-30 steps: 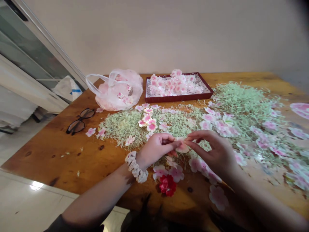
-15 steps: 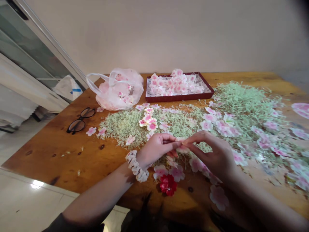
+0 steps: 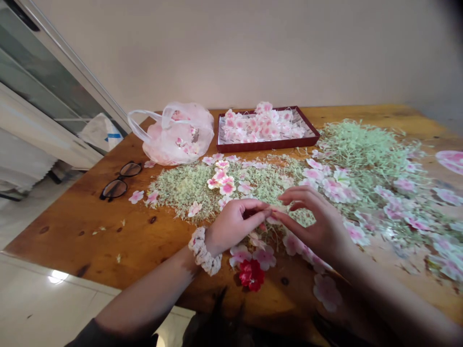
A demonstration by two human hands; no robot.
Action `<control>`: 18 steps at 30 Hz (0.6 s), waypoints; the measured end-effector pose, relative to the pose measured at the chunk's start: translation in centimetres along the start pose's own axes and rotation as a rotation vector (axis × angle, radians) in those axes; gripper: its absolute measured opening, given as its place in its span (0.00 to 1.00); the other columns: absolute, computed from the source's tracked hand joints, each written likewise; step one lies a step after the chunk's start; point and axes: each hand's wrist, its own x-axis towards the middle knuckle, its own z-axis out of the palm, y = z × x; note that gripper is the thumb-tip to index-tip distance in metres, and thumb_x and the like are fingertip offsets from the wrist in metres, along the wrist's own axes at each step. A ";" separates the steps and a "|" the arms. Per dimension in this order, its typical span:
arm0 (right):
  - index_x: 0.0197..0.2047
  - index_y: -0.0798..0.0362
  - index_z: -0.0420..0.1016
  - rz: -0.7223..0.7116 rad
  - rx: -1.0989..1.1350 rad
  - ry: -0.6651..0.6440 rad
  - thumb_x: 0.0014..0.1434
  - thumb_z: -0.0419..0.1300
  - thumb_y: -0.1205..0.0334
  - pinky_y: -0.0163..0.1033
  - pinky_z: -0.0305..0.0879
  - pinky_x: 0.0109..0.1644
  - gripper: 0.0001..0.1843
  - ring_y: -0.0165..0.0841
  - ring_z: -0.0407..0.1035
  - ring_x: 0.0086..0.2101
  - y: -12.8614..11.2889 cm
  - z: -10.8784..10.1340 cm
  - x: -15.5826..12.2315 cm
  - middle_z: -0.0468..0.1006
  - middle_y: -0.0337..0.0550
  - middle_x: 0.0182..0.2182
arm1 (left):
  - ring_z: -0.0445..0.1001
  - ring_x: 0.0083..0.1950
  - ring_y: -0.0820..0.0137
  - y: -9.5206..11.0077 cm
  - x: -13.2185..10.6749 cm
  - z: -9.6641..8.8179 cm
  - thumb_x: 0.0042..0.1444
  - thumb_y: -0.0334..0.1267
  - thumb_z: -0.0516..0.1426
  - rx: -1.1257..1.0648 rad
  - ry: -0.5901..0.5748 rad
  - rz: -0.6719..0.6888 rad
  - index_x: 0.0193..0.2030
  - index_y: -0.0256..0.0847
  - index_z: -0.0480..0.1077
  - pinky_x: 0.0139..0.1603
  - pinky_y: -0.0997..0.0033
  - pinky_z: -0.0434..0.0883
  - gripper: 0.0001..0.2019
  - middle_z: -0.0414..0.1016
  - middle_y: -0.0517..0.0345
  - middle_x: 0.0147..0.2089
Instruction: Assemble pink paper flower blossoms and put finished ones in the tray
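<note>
Loosened now, the right hand [image 3: 314,219] curls open beside the pink blossom [image 3: 275,216] pinched by the left hand [image 3: 231,224], below the tray [image 3: 267,145] at 12 o'clock.

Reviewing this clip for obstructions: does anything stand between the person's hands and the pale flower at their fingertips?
Nothing visible does. The left hand and right hand both reach the pale pink artificial flower directly, partly hiding it. The shredded green filler lies beneath, not between.
</note>
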 end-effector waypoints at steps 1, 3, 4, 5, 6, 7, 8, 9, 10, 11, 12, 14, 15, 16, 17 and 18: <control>0.44 0.52 0.72 0.075 0.040 -0.053 0.56 0.63 0.63 0.36 0.73 0.35 0.12 0.33 0.73 0.36 0.0 0.0 0.0 0.77 0.46 0.37 | 0.74 0.33 0.72 0.0 -0.1 0.0 0.59 0.40 0.55 0.080 0.022 0.055 0.45 0.39 0.75 0.30 0.75 0.71 0.12 0.78 0.54 0.38; 0.44 0.52 0.74 0.176 0.099 -0.174 0.58 0.61 0.62 0.34 0.73 0.33 0.11 0.31 0.75 0.33 -0.1 -0.1 0.1 0.79 0.44 0.35 | 0.76 0.36 0.70 -0.1 -0.2 0.1 0.59 0.38 0.55 0.269 0.081 0.199 0.43 0.40 0.76 0.36 0.70 0.73 0.10 0.79 0.54 0.39; 0.43 0.52 0.75 0.197 0.109 -0.214 0.58 0.60 0.62 0.33 0.73 0.33 0.09 0.31 0.75 0.32 -0.1 -0.1 0.1 0.80 0.42 0.34 | 0.76 0.37 0.70 -0.2 -0.2 0.2 0.59 0.37 0.55 0.357 0.107 0.281 0.41 0.40 0.76 0.39 0.69 0.73 0.09 0.79 0.54 0.38; 0.42 0.51 0.76 0.201 0.105 -0.232 0.58 0.60 0.63 0.33 0.73 0.33 0.08 0.30 0.75 0.31 -0.1 -0.2 0.1 0.81 0.41 0.32 | 0.76 0.38 0.69 -0.3 -0.2 0.2 0.59 0.36 0.55 0.428 0.125 0.359 0.41 0.40 0.76 0.42 0.68 0.72 0.09 0.80 0.55 0.37; 0.40 0.51 0.77 0.191 0.087 -0.228 0.58 0.60 0.64 0.33 0.73 0.34 0.07 0.30 0.75 0.30 -0.2 -0.3 0.1 0.81 0.41 0.32 | 0.76 0.39 0.69 -0.3 -0.2 0.2 0.60 0.35 0.55 0.479 0.134 0.430 0.41 0.40 0.76 0.43 0.67 0.72 0.09 0.80 0.55 0.37; 0.40 0.51 0.78 0.170 0.059 -0.203 0.58 0.60 0.64 0.33 0.72 0.34 0.07 0.30 0.75 0.30 -0.1 -0.4 0.2 0.82 0.41 0.32 | 0.76 0.41 0.69 -0.3 -0.3 0.2 0.60 0.35 0.54 0.513 0.140 0.492 0.43 0.40 0.75 0.45 0.66 0.72 0.09 0.79 0.54 0.39; 0.39 0.51 0.79 0.141 0.026 -0.164 0.58 0.61 0.64 0.34 0.72 0.35 0.07 0.31 0.75 0.31 -0.1 -0.5 0.2 0.82 0.41 0.32 | 0.75 0.42 0.69 -0.2 -0.3 0.1 0.61 0.34 0.53 0.538 0.144 0.542 0.46 0.39 0.73 0.46 0.66 0.71 0.10 0.79 0.53 0.41; 0.38 0.51 0.79 0.114 -0.008 -0.125 0.58 0.61 0.64 0.35 0.72 0.35 0.06 0.31 0.75 0.31 0.0 -0.7 0.2 0.82 0.41 0.32 | 0.74 0.44 0.68 -0.1 -0.4 0.0 0.61 0.34 0.52 0.559 0.134 0.583 0.49 0.39 0.71 0.47 0.65 0.71 0.12 0.77 0.52 0.43; 0.38 0.51 0.79 0.094 -0.040 -0.092 0.58 0.60 0.64 0.35 0.71 0.36 0.06 0.32 0.75 0.32 0.1 -0.9 0.3 0.81 0.41 0.32 | 0.73 0.45 0.68 0.1 -0.5 -0.2 0.61 0.36 0.53 0.582 0.100 0.620 0.52 0.38 0.69 0.47 0.65 0.71 0.14 0.76 0.50 0.44; 0.38 0.51 0.79 0.086 -0.064 -0.061 0.58 0.60 0.64 0.36 0.71 0.37 0.06 0.32 0.75 0.32 0.3 -1.1 0.4 0.81 0.42 0.33 | 0.72 0.44 0.67 0.4 -0.7 -0.5 0.60 0.39 0.54 0.612 0.043 0.643 0.54 0.38 0.67 0.47 0.65 0.71 0.16 0.74 0.49 0.45; 0.37 0.50 0.79 0.094 -0.078 -0.037 0.58 0.60 0.64 0.35 0.70 0.36 0.06 0.31 0.75 0.32 0.3 -1.4 0.4 0.81 0.41 0.33 | 0.71 0.43 0.66 0.7 -0.8 -0.8 0.58 0.43 0.56 0.655 -0.059 0.659 0.53 0.37 0.68 0.44 0.65 0.71 0.18 0.72 0.48 0.44; 0.37 0.50 0.78 0.134 -0.082 -0.005 0.58 0.60 0.64 0.34 0.70 0.34 0.05 0.30 0.74 0.31 0.4 -1.9 0.6 0.81 0.40 0.33 | 0.69 0.41 0.65 1.1 -1.1 -1.4 0.50 0.53 0.60 0.780 -0.259 0.632 0.50 0.37 0.70 0.41 0.65 0.70 0.26 0.69 0.48 0.42; 0.36 0.50 0.78 0.149 -0.080 0.012 0.58 0.61 0.64 0.33 0.69 0.33 0.05 0.29 0.74 0.30 0.4 -2.1 0.6 0.81 0.40 0.32 | 0.69 0.41 0.65 1.3 -1.2 -1.7 0.49 0.54 0.61 0.857 -0.312 0.598 0.49 0.37 0.70 0.41 0.65 0.70 0.26 0.69 0.48 0.43; 0.36 0.51 0.78 0.159 -0.076 0.025 0.57 0.61 0.64 0.32 0.69 0.32 0.04 0.29 0.73 0.29 0.4 -2.3 0.7 0.81 0.39 0.31 | 0.69 0.40 0.64 1.3 -1.2 -1.9 0.50 0.53 0.60 0.931 -0.352 0.563 0.48 0.38 0.70 0.41 0.65 0.70 0.24 0.69 0.48 0.43; 0.36 0.51 0.78 0.165 -0.068 0.031 0.57 0.61 0.64 0.32 0.69 0.32 0.04 0.29 0.73 0.29 0.4 -2.4 0.7 0.81 0.40 0.31 | 0.70 0.41 0.64 1.3 -1.2 -2.1 0.53 0.49 0.59 0.997 -0.374 0.535 0.46 0.39 0.71 0.41 0.65 0.69 0.19 0.69 0.49 0.43; 0.36 0.51 0.78 0.170 -0.057 0.027 0.57 0.61 0.64 0.32 0.69 0.32 0.04 0.29 0.73 0.30 0.4 -2.5 0.7 0.81 0.40 0.31 | 0.70 0.41 0.65 1.2 -1.1 -2.2 0.56 0.45 0.58 1.043 -0.390 0.521 0.43 0.39 0.72 0.40 0.66 0.68 0.13 0.70 0.50 0.43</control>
